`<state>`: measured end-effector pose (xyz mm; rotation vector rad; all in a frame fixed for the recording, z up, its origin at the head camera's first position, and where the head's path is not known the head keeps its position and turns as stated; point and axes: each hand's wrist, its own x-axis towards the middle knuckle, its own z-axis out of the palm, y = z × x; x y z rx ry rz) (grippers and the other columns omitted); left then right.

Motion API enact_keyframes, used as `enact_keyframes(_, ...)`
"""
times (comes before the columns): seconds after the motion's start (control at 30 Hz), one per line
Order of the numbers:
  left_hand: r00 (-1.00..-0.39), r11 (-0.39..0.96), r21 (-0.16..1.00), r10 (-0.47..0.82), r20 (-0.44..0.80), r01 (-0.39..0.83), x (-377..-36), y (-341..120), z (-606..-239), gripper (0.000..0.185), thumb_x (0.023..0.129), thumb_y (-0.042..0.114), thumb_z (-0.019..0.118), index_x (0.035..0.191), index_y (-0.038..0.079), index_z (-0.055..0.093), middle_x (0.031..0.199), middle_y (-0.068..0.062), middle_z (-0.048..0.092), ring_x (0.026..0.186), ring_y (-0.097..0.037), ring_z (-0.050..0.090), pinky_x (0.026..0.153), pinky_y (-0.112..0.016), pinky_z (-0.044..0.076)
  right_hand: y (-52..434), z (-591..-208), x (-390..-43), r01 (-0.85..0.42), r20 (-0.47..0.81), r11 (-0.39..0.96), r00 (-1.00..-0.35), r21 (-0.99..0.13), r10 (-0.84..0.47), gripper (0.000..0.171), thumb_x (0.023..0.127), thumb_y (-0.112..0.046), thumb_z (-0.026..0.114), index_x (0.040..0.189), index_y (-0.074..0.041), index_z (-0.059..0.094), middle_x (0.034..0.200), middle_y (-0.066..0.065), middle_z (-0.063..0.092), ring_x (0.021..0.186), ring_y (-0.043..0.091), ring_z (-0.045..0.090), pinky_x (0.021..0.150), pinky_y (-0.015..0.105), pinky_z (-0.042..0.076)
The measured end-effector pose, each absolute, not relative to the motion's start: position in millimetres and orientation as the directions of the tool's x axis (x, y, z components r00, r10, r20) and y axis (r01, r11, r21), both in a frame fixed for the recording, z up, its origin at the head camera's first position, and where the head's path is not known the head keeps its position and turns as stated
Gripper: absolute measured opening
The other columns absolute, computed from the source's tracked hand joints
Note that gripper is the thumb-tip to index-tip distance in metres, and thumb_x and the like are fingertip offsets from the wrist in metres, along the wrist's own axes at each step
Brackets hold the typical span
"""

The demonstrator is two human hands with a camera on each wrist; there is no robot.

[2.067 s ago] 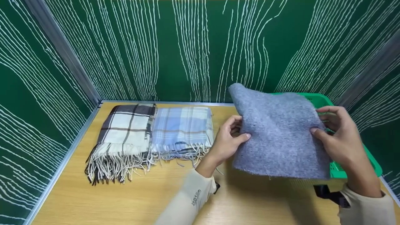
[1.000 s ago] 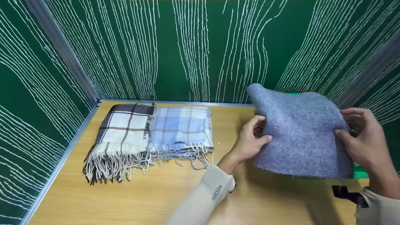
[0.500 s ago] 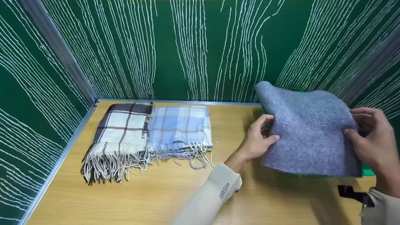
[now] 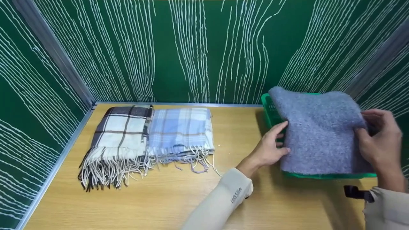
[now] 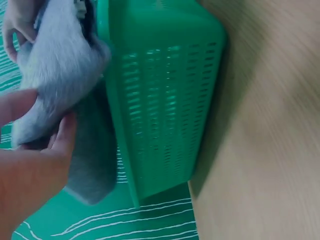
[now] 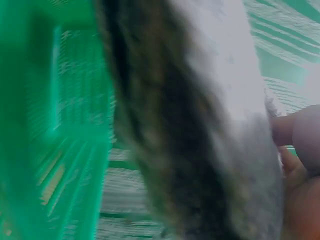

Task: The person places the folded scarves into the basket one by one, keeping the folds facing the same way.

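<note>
A folded grey fuzzy scarf sits over a green plastic basket at the right of the wooden table. My left hand pinches the scarf's left edge, thumb on top. My right hand grips its right edge. In the left wrist view the grey scarf hangs above the slotted green basket beside my left hand. The right wrist view is blurred: grey scarf against the green basket, with my right hand at its edge.
Two folded fringed scarves lie side by side at the back left: a cream-and-brown plaid one and a pale blue plaid one. Green patterned walls enclose the table on three sides.
Both hands have carried the grey scarf rightward and down, from above the table to over the green basket. The two plaid scarves have not moved.
</note>
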<state>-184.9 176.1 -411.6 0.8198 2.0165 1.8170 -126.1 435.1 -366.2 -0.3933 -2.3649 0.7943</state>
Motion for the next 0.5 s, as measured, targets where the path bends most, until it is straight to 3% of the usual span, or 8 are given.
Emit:
enact_keyframes(0.03,-0.785,0.046,0.979,0.606,0.13,0.198,-184.8,176.5,-412.9,0.075,0.098,-0.008,0.066,0.164,0.011,0.037,0.17,-0.005,0.033,0.14,-0.013,0.051,0.106,-0.019,0.047,438.0,-370.4,-128.6,0.093,0.431,0.789,-0.796,-0.607,0.425,0.045,0.104,0.007,0.052,0.148,-0.003,0.048,0.14,0.027,0.059,0.123,0.02,0.058,0.107,0.029,0.044)
enact_keyframes(0.1,-0.774,0.06,0.983,0.626,0.1,0.176,-183.4,176.5,-414.5,0.074,0.099,-0.008,0.065,0.164,0.011,0.038,0.172,-0.003,0.028,0.142,-0.013,0.05,0.104,-0.017,0.048,447.0,-379.5,-131.7,0.097,0.359,0.812,-0.862,-0.575,0.358,0.046,0.104,0.005,0.052,0.149,0.003,0.043,0.137,0.032,0.057,0.121,0.034,0.058,0.091,0.023,0.044)
enact_keyframes(0.17,-0.764,0.069,0.985,0.641,0.078,0.158,-180.8,175.6,-415.5,0.071,0.099,-0.008,0.065,0.163,0.012,0.04,0.173,-0.002,0.026,0.142,-0.013,0.05,0.102,-0.016,0.049,456.3,-387.8,-132.5,0.081,0.269,0.831,-0.925,-0.55,0.268,0.047,0.105,0.003,0.053,0.15,0.008,0.039,0.136,0.039,0.054,0.119,0.044,0.057,0.087,0.032,0.048)
enact_keyframes(0.23,-0.754,0.072,0.986,0.653,0.066,0.149,-178.1,173.9,-415.6,0.068,0.1,-0.006,0.065,0.161,0.013,0.043,0.172,0.0,0.027,0.142,-0.013,0.05,0.1,-0.016,0.05,463.1,-394.0,-131.7,0.057,0.188,0.832,-0.963,-0.552,0.191,0.047,0.106,0.002,0.053,0.15,0.011,0.038,0.137,0.042,0.051,0.123,0.062,0.05,0.082,0.025,0.049)
enact_keyframes(0.37,-0.744,0.087,0.987,0.666,0.041,0.132,-174.0,168.4,-415.4,0.061,0.102,-0.002,0.065,0.158,0.018,0.049,0.169,0.004,0.033,0.14,-0.01,0.052,0.097,-0.016,0.052,465.0,-398.6,-130.1,0.028,0.147,0.826,-0.98,-0.563,0.133,0.043,0.106,0.002,0.054,0.146,0.012,0.044,0.138,0.042,0.05,0.124,0.063,0.048,0.08,0.013,0.047)
enact_keyframes(0.4,-0.743,0.089,0.988,0.668,0.037,0.129,-173.4,166.4,-415.8,0.06,0.102,-0.001,0.065,0.157,0.019,0.05,0.168,0.005,0.036,0.139,-0.01,0.053,0.097,-0.016,0.052,463.1,-398.9,-130.1,0.027,0.152,0.829,-0.979,-0.559,0.135,0.042,0.106,0.002,0.055,0.145,0.011,0.046,0.138,0.041,0.051,0.124,0.061,0.049,0.075,0.006,0.04)
enact_keyframes(0.5,-0.742,0.094,0.987,0.669,0.032,0.127,-172.8,159.4,-418.8,0.057,0.103,0.001,0.064,0.155,0.022,0.052,0.163,0.008,0.041,0.137,-0.009,0.055,0.096,-0.017,0.052,455.3,-398.3,-129.6,0.016,0.175,0.833,-0.975,-0.553,0.134,0.039,0.106,0.003,0.055,0.143,0.009,0.05,0.139,0.038,0.053,0.125,0.057,0.049,0.081,0.01,0.045)
